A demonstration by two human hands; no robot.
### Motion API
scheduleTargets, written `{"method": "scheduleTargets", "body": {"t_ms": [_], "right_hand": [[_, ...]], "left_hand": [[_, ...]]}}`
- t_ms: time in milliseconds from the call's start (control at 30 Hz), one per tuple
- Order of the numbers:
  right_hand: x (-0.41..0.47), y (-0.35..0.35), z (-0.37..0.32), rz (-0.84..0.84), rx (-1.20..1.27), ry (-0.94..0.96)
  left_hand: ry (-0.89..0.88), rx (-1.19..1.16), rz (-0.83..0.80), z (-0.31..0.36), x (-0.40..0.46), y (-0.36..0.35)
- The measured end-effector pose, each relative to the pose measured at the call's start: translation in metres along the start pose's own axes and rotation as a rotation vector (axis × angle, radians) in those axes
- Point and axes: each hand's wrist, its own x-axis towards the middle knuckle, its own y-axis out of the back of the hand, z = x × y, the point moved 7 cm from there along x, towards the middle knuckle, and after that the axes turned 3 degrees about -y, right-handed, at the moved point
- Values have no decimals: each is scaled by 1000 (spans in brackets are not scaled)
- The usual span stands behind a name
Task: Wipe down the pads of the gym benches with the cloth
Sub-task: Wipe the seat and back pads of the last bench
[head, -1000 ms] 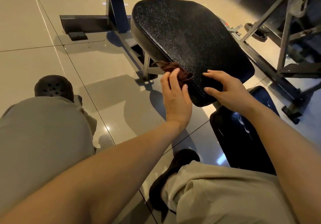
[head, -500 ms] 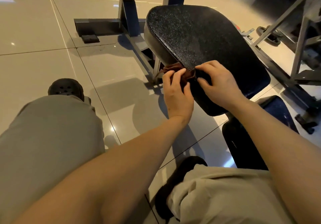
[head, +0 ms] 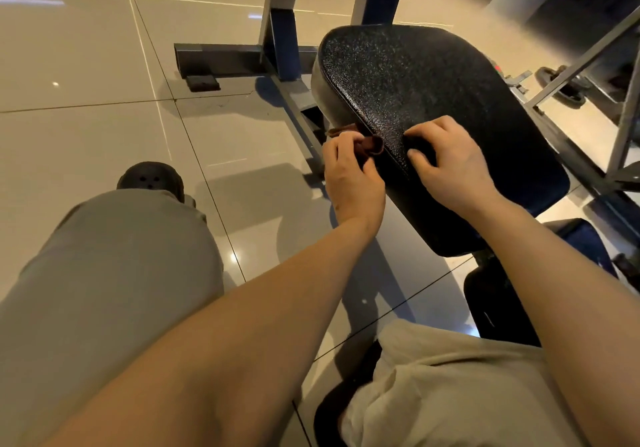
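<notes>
Noted at the bench pad (head: 433, 107): black, pebbled, tilted, occupying the upper right of the view from about 12 to 3 o'clock. Brown cloth (head: 360, 140) bunched against the pad's left side edge, at roughly 9 o'clock of the pad, part of it draped just below the seam.

Left hand (head: 351, 178): fingers curled and clamped on the cloth, pressing it to the pad's side wall. Right hand (head: 450, 159): fingers bent and slightly apart, tips resting on the pad's top surface just beside the seam, at 3 o'clock of the cloth; holding nothing, apparently bracing.

Change over the last second: right hand first lay with fingers extended on the pad's near edge, then came across to meet the cloth, and is now off the cloth again and planted on top. Left hand changed from a flat press to a tighter bunched grip. Cloth position on the edge hardly altered.

Judgement: cloth regathered rather than swept; wiping stroke along the side edge likely about to resume. Top surface shows no clear wet or wiped trace, so coverage cannot be told. Lower pad (head: 498, 308) at 5 o'clock and metal frame (head: 284, 48) at 11 o'clock untouched. Tiled floor (head: 86, 82) beneath.
</notes>
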Motion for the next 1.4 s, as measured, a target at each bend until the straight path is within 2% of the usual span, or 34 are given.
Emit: {"method": "scheduleTargets", "body": {"t_ms": [133,200,267,367,500,600,667,767,833,867,1033,1100,1233,1300,1400], "right_hand": [[2,-2,0,-14,-15,-8],[0,-2,0,-15,3,-1],[-2,-2,0,-13,19,7],[-2,-5,-4,-13,23,39],[1,-10,-10,-2,24,61],[6,-10,-12,8,14,72],[9,-9,-12,4,9,69],[15,-6,-15,14,27,81],[21,-7,-21,19,36,97],[25,-9,-26,17,37,107],[37,-19,-41,13,59,142],[39,-18,-43,24,60,147],[42,-17,-43,27,57,157],[42,-20,-41,21,51,142],[44,-21,-40,34,40,143]], "left_hand": [[237,1,-56,-37,-3,0],[169,23,20,-32,-4,8],[-23,24,110,-10,2,11],[-175,24,120,13,12,5],[-132,0,90,3,10,2],[22,-29,59,-13,16,2],[92,-20,93,-15,23,7],[-51,-23,170,6,33,17],[-178,4,145,15,40,13],[-178,2,139,13,44,12],[230,-18,140,-29,67,14],[187,14,189,-26,77,21],[-91,33,196,-2,89,20],[-69,17,200,-7,95,18],[98,-19,170,-24,111,15]]}}
